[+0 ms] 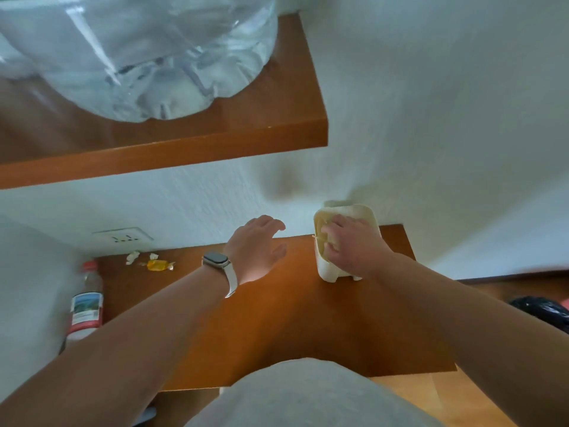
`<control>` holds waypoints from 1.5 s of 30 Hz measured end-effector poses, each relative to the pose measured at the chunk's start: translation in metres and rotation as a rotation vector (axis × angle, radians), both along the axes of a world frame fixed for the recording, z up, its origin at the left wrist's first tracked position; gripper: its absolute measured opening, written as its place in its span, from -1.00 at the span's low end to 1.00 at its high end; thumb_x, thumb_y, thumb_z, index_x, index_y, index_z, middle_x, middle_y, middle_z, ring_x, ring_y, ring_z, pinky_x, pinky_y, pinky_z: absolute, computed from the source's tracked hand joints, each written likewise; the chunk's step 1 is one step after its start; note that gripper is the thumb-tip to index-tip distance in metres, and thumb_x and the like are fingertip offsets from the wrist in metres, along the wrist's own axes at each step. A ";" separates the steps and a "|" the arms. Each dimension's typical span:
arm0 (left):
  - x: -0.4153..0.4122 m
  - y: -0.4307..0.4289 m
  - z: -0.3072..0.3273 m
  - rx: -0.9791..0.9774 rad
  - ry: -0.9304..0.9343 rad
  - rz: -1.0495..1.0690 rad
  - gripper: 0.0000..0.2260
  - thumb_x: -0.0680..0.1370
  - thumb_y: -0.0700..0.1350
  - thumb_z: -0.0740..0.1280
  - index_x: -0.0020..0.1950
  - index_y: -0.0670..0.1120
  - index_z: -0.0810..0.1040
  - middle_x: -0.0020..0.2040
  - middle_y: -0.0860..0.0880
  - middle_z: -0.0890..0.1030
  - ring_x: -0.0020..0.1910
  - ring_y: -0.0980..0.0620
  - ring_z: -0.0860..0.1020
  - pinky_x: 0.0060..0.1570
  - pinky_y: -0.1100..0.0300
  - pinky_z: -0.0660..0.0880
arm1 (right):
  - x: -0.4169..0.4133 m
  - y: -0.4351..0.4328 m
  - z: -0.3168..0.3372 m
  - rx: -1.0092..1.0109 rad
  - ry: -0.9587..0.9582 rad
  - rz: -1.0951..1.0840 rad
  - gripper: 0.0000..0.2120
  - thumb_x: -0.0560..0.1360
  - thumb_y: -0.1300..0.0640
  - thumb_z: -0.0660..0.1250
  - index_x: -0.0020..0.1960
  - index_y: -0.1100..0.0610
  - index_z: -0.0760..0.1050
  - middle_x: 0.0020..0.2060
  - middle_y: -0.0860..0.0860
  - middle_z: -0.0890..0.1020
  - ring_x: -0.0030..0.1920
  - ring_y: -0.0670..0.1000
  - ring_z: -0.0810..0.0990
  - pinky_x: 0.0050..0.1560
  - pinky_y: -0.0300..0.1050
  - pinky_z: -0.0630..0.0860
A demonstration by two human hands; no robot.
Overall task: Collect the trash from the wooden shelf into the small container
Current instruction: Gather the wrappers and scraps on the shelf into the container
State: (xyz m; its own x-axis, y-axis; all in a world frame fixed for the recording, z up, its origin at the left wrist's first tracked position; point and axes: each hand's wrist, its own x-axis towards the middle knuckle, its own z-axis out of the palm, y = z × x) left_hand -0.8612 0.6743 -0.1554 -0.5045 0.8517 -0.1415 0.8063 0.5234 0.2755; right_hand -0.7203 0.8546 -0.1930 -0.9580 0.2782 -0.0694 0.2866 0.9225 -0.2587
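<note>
My right hand (351, 245) has its grip buried in the mouth of the small container (345, 241) at the shelf's (277, 318) right end — whether it holds anything, I can't tell. My left hand (258, 251) hovers spread, empty. The wrappers (154, 261) lie far left — reaching across could tip the container.

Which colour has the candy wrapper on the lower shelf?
Yellow-orange candy wrapper, seen in the head view.

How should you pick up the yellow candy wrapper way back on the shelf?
Probably pinch the yellow candy wrapper at its plump middle, coming from above. It lies flat on the lower shelf near the wall, its twisted ends look flimsy, and the open left hand is the nearer hand.
</note>
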 end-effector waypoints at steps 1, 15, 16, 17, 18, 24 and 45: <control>-0.007 -0.011 -0.001 -0.010 0.009 0.001 -0.61 0.61 0.08 0.23 0.41 -0.01 0.39 0.40 0.04 0.43 0.36 0.03 0.40 0.30 0.09 0.37 | -0.007 -0.007 0.002 -0.004 0.008 -0.001 -0.73 0.53 -0.02 0.14 0.12 0.08 0.48 0.08 -0.01 0.53 0.03 0.01 0.50 0.11 -0.04 0.42; -0.125 -0.227 -0.043 -0.206 0.173 0.162 -0.46 0.62 0.20 0.12 0.55 0.03 0.18 0.57 -0.04 0.21 0.55 -0.07 0.16 0.47 -0.05 0.20 | -0.145 -0.169 0.014 0.094 -0.094 0.320 -0.49 0.57 -0.13 0.11 0.44 0.10 0.29 0.46 0.09 0.30 0.41 0.10 0.28 0.36 0.05 0.27; -0.133 -0.241 -0.048 -0.210 0.151 0.199 -0.46 0.61 0.20 0.13 0.54 0.03 0.19 0.57 -0.04 0.21 0.54 -0.07 0.17 0.46 -0.06 0.22 | -0.156 -0.181 0.010 0.104 -0.103 0.328 -0.50 0.56 -0.13 0.12 0.41 0.10 0.31 0.42 0.08 0.34 0.38 0.10 0.32 0.33 0.06 0.31; -0.141 -0.255 -0.053 -0.213 0.127 0.231 -0.47 0.61 0.20 0.14 0.53 0.03 0.20 0.56 -0.05 0.22 0.53 -0.08 0.19 0.44 -0.07 0.25 | -0.166 -0.194 0.004 0.112 -0.113 0.334 -0.52 0.55 -0.14 0.12 0.38 0.09 0.33 0.37 0.07 0.39 0.34 0.10 0.36 0.29 0.06 0.35; -0.150 -0.267 -0.059 -0.217 0.106 0.257 -0.47 0.60 0.19 0.15 0.52 0.03 0.21 0.55 -0.05 0.24 0.52 -0.08 0.21 0.41 -0.08 0.27 | -0.176 -0.206 -0.002 0.119 -0.124 0.344 -0.54 0.54 -0.15 0.12 0.34 0.08 0.34 0.31 0.05 0.42 0.29 0.09 0.39 0.24 0.05 0.39; -0.198 -0.307 -0.088 -0.249 0.047 0.338 -0.48 0.60 0.12 0.19 0.53 0.01 0.20 0.52 -0.05 0.29 0.46 -0.10 0.32 0.41 -0.12 0.20 | -0.225 -0.269 -0.044 0.142 -0.150 0.388 -0.58 0.52 -0.13 0.18 0.28 0.08 0.38 0.18 0.04 0.50 0.14 0.05 0.49 0.10 0.02 0.52; -0.281 -0.285 -0.165 -0.114 -0.096 0.343 -0.70 0.59 -0.21 0.20 0.33 -0.07 0.41 0.24 -0.12 0.52 0.22 -0.14 0.50 0.18 -0.08 0.49 | -0.318 -0.337 -0.125 0.050 -0.093 0.231 -0.66 0.57 0.08 0.26 0.32 0.10 0.40 0.15 0.03 0.52 0.10 0.02 0.50 0.10 -0.07 0.50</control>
